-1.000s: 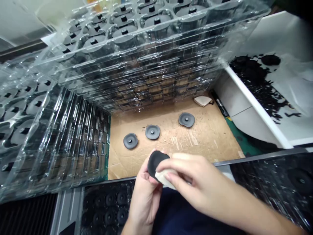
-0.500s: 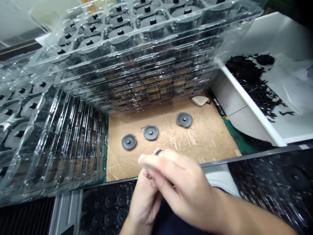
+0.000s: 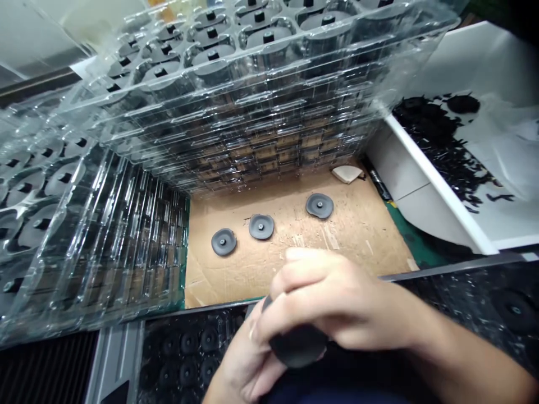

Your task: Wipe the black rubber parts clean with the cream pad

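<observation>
Cupping a dark disc (image 3: 300,347) between both hands, the person works just off the near edge of the cardboard sheet (image 3: 236,280). Taking that disc as the clock's centre, the left hand (image 3: 249,356) lies at nine and the right hand (image 3: 332,292) arches over from twelve to two. The right fingers are curled round the disc and seem to grip it; the left hand's hold is hidden, so whether it also clasps the disc cannot be told. A dark sliver (image 3: 266,303) shows between the hands at about ten, perhaps part of the same piece.

Done well, this handling probably calls for steady support near the rim and even, light pressure, as a thin edge could bend. Turning the disc in the fingers should show its whole rim. Keeping it low also seems wise: three grey discs (image 3: 261,226) lie apart on the cardboard between eleven and just past twelve, and the stacked clear trays (image 3: 269,95) rise close behind them.
</observation>
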### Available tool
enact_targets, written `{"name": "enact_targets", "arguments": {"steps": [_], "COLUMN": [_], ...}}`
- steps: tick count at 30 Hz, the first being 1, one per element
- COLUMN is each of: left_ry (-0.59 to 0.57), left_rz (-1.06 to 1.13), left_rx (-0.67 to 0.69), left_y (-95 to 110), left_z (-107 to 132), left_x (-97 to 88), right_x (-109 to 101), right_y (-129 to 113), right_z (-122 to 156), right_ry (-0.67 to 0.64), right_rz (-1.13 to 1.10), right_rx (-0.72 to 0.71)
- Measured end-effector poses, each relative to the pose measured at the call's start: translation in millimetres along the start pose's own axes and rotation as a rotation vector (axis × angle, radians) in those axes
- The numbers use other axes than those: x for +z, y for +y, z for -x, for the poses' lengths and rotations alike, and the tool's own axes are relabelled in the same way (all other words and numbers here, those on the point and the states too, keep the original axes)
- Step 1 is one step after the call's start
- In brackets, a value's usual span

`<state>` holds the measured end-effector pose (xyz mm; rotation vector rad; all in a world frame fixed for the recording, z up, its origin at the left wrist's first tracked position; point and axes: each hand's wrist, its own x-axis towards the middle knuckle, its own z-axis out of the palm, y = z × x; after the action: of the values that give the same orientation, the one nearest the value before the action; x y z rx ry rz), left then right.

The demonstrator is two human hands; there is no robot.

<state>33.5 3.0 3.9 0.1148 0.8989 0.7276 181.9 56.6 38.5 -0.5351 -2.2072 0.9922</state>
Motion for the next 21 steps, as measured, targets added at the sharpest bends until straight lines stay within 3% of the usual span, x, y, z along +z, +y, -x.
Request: {"name": "enact_targets", "arguments": {"steps": [3,6,10,13,17,21], "left_ry": [-0.168,-0.194,-0.228,-0.26,-0.24,-0.207], "left_rz": [-0.043,-0.029,0.088,0.214,0.197,0.165], "left_rx": [-0.174,-0.188,-0.221,-0.204,-0.166,-0.112], "left_y": [-6,-11,-9,-3,0,-2], "left_z": [0,-3,-6,-4,-2,-4], "left_x": [-11.2,-19.2,-12.2,-4.6,-5.0,-5.4], "right_x": [-7,-10,-4,18,53,46], "right_y": [-2,-2,21,47,71,56], "right_z": [-1,0,18,47,81,75], "right_ry": [-0.102,-0.133,0.085,0.217,0.2,0.286], "right_rz": [0.049,-0.003,0.203,0.306,0.308,0.373], "right_rx": [0.059,-0.024,0.215,0.419,0.452,0.496]}}
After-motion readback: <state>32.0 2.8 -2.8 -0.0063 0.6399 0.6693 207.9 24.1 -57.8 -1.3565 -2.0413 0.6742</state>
